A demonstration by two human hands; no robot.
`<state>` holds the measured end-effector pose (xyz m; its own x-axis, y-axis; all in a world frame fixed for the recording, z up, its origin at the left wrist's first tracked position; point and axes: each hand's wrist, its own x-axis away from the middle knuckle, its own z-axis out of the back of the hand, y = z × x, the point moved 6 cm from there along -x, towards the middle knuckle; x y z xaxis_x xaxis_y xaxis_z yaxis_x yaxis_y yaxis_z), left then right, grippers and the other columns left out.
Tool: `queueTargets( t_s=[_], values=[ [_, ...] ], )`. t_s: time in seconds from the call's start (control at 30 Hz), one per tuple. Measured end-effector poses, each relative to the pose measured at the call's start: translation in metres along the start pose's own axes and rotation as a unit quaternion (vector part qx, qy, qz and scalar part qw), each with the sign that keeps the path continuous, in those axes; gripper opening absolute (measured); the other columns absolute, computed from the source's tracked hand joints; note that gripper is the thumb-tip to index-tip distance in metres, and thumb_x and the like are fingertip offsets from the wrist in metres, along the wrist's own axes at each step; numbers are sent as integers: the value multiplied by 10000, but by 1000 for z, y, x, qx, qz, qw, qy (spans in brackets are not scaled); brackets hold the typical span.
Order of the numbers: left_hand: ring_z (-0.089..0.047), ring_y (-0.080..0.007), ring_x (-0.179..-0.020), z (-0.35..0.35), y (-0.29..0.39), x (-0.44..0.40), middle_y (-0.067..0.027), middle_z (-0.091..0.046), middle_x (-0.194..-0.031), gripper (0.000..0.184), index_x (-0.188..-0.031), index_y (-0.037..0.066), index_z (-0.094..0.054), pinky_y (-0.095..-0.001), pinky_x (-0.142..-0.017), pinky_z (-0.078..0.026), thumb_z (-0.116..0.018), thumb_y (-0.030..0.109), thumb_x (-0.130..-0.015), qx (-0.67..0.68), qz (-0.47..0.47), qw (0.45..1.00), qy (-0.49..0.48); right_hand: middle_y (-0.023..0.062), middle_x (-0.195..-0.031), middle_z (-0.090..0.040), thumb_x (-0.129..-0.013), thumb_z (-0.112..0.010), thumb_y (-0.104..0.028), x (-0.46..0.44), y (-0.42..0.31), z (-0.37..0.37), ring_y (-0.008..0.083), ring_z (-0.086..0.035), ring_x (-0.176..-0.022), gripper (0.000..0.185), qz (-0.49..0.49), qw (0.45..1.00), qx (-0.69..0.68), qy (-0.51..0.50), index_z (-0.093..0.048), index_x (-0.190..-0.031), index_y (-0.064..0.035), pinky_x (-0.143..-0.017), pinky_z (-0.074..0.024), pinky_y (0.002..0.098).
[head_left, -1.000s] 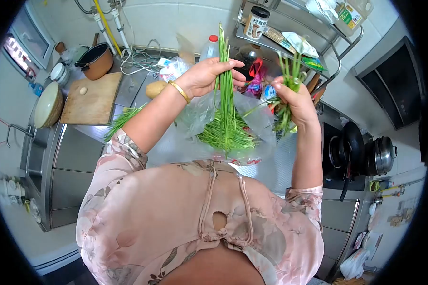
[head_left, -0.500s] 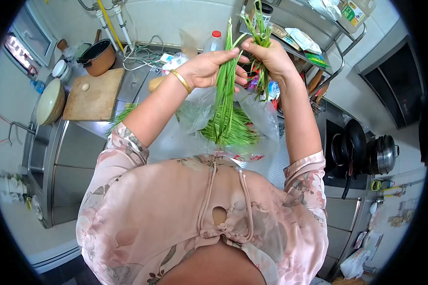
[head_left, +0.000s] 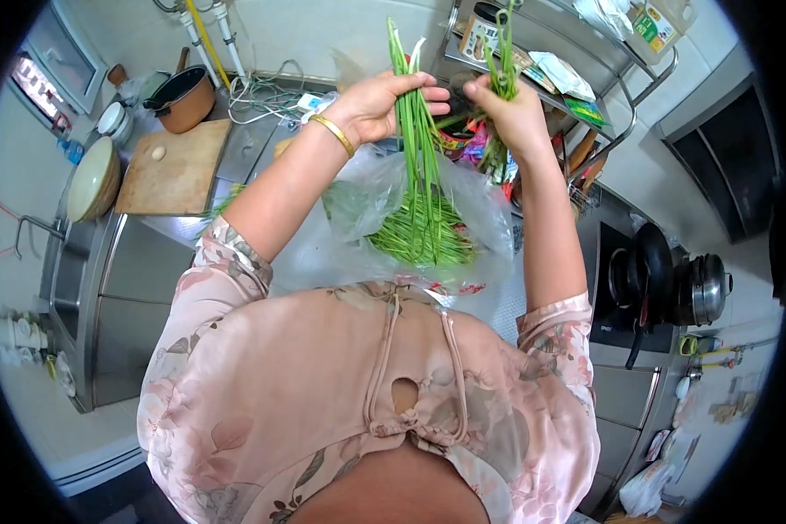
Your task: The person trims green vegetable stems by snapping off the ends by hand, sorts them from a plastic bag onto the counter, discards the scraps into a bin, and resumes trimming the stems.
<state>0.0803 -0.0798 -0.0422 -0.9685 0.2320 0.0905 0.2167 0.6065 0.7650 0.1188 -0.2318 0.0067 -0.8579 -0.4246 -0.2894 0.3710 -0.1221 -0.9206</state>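
Note:
My left hand (head_left: 382,106), with a gold bangle at the wrist, holds a bunch of long green stalks (head_left: 422,162) between thumb and fingers. The stalks hang down over a clear plastic bag (head_left: 362,205) in which more green stalks (head_left: 421,234) lie. To the right, my right hand (head_left: 513,113) is closed around a smaller, tangled green bunch (head_left: 501,74), which sticks out above and below the fist. The two hands are a short gap apart.
A cutting board (head_left: 173,170) with a small round white item, a brown pot (head_left: 186,100) and a bowl (head_left: 94,182) are at the left. A metal rack (head_left: 624,83) stands at the back right. Black pans (head_left: 651,262) sit on the stove at the right.
Over the last second my right hand came in toward my left hand with its bunch, then moved slightly down and right. My left hand shifted a little left, still holding its stalks.

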Motion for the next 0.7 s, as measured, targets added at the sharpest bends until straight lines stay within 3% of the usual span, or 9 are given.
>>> queueTargets(
  t_s=[0.1,0.2,0.23,0.57,0.7],
  values=[
    [-541,-315,-982,8,1,1,-195,-527,-1059,256,-1073,0,-423,-472,-783,-486,-464,157,-876,7,-14,999,36,24,-641,-551,-709,-670,-169,26,-17,-16,72,-467,-597,189,50,985,148,-77,-578,-777,-18,-565,-412,240],
    [-541,-317,-977,5,0,0,-200,-520,-1067,264,-1087,-4,-418,-455,-806,-480,-457,151,-877,22,-23,998,52,158,-742,-607,-663,-685,-222,38,-10,-38,255,-595,-666,289,50,966,227,-112,-605,-856,-21,-623,-451,344],
    [-541,-318,-976,3,0,-1,-202,-517,-1072,265,-1092,-4,-416,-451,-814,-476,-452,149,-879,26,-26,998,55,95,-698,-606,-688,-682,-182,37,-6,-43,124,-548,-621,247,62,955,269,-111,-605,-853,-15,-601,-440,284],
    [-536,-329,-964,22,-15,-5,-218,-522,-1023,243,-1071,-34,-397,-437,-832,-470,-391,140,-901,60,-17,991,117,70,-656,-585,-698,-627,-160,27,32,-60,102,-518,-605,209,-15,966,218,-136,-599,-817,9,-601,-429,272],
    [-535,-332,-956,27,-17,-7,-213,-522,-1002,237,-1072,-31,-383,-444,-822,-474,-357,141,-911,75,-19,992,103,50,-652,-575,-703,-638,-164,25,43,-60,86,-505,-611,198,-37,980,107,-162,-601,-804,2,-597,-427,265]
  ],
)
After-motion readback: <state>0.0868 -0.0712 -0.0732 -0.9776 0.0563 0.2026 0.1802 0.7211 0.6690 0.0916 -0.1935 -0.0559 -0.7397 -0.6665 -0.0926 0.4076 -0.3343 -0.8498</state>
